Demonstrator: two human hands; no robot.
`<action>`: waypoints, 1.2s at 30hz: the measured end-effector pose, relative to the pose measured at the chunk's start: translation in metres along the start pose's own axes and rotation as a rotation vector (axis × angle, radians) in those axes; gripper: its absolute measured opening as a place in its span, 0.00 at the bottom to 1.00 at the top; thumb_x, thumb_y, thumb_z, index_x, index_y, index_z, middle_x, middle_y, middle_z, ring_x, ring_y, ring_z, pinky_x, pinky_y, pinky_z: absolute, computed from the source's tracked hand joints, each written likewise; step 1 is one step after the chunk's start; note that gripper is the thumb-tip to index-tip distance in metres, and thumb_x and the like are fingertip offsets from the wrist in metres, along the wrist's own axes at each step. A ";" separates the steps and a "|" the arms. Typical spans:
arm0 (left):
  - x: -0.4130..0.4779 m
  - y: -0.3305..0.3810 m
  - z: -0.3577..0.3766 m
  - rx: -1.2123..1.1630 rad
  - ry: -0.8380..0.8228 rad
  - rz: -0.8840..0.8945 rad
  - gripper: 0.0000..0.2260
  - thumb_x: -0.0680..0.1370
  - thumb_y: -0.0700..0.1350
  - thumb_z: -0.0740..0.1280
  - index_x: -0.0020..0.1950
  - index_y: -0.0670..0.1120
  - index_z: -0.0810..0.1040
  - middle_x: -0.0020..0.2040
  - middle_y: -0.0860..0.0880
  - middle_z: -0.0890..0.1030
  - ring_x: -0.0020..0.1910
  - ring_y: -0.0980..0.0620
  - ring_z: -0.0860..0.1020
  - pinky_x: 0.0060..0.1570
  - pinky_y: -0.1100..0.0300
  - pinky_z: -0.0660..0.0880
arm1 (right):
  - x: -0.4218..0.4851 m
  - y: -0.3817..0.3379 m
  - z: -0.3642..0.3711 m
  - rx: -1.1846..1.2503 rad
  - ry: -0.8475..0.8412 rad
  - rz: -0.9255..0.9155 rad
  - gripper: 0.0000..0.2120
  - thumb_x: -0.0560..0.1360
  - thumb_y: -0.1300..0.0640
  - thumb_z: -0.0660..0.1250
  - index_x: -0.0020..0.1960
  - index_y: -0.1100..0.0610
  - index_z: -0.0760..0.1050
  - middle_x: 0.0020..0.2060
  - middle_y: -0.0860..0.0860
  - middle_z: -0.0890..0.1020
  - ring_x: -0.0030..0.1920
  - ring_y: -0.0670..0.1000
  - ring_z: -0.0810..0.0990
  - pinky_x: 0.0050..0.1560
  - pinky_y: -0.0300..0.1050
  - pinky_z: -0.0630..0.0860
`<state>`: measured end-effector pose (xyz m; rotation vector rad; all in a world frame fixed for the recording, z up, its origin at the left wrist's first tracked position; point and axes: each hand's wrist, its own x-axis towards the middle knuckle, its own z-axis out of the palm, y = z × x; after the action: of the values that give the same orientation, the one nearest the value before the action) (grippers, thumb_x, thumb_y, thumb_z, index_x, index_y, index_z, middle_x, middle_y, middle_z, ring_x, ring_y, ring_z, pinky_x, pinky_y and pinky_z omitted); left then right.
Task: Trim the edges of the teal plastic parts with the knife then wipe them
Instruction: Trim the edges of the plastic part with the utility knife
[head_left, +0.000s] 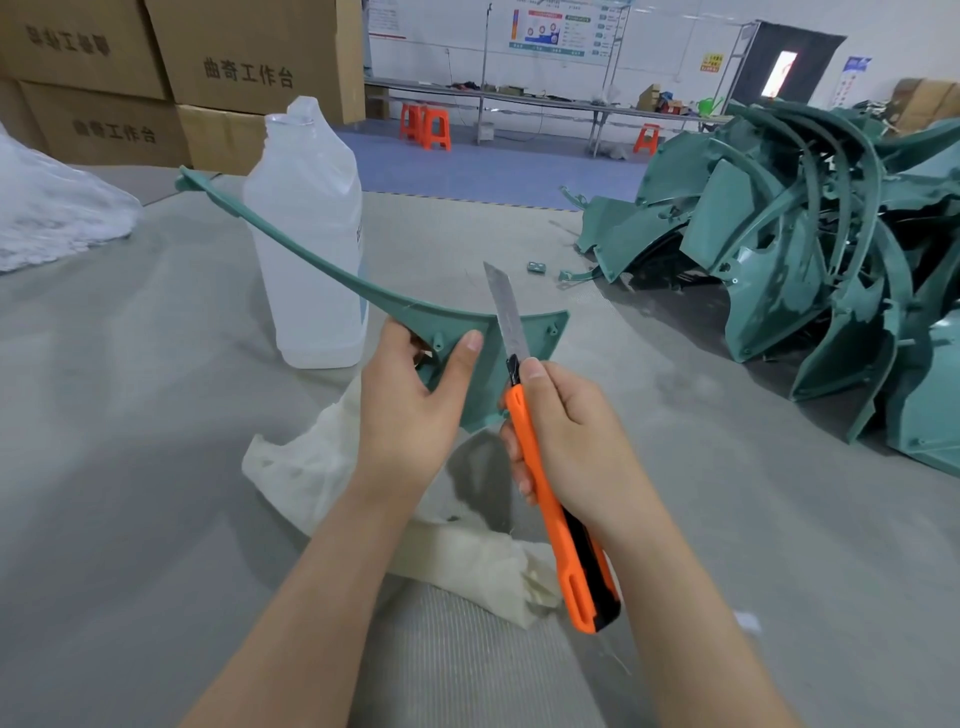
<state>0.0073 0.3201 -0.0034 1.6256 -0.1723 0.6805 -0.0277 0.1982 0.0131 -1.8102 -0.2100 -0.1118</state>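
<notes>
My left hand (410, 400) grips a teal plastic part (447, 322) by its wide end, thumb on its face. The part's long thin arm curves up and away to the far left, passing in front of a bottle. My right hand (566, 431) holds an orange utility knife (550, 493) with its blade extended. The blade (504, 312) points upward and lies across the part's wide end, near its top edge. A white cloth (322, 467) lies crumpled on the table under both hands.
A translucent plastic bottle (306, 234) stands behind the part. A big heap of teal parts (810, 260) fills the table's right side. White plastic wrap (52, 213) lies at far left. Cardboard boxes (208, 67) stand behind the grey table (156, 415).
</notes>
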 end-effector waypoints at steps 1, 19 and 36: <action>0.000 0.000 0.000 0.003 0.000 0.001 0.06 0.77 0.45 0.69 0.51 0.47 0.73 0.41 0.56 0.79 0.41 0.62 0.78 0.41 0.73 0.72 | 0.000 -0.001 -0.001 0.012 -0.008 0.006 0.18 0.84 0.51 0.51 0.41 0.60 0.68 0.25 0.53 0.73 0.19 0.49 0.69 0.22 0.40 0.68; 0.000 0.002 0.001 -0.014 -0.005 -0.051 0.07 0.76 0.45 0.69 0.50 0.51 0.73 0.43 0.56 0.80 0.42 0.63 0.79 0.42 0.71 0.74 | 0.001 0.000 -0.007 0.025 0.051 0.039 0.18 0.84 0.51 0.51 0.41 0.59 0.68 0.25 0.52 0.73 0.20 0.50 0.69 0.22 0.41 0.68; -0.001 0.001 0.001 0.031 0.003 -0.010 0.08 0.77 0.45 0.69 0.52 0.45 0.73 0.42 0.55 0.79 0.42 0.61 0.78 0.41 0.73 0.71 | -0.002 -0.003 -0.002 0.058 -0.030 0.040 0.18 0.84 0.51 0.51 0.39 0.58 0.67 0.25 0.53 0.72 0.19 0.49 0.68 0.21 0.39 0.68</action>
<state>0.0065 0.3189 -0.0026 1.6537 -0.1523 0.6811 -0.0304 0.1970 0.0159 -1.7579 -0.1962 -0.0495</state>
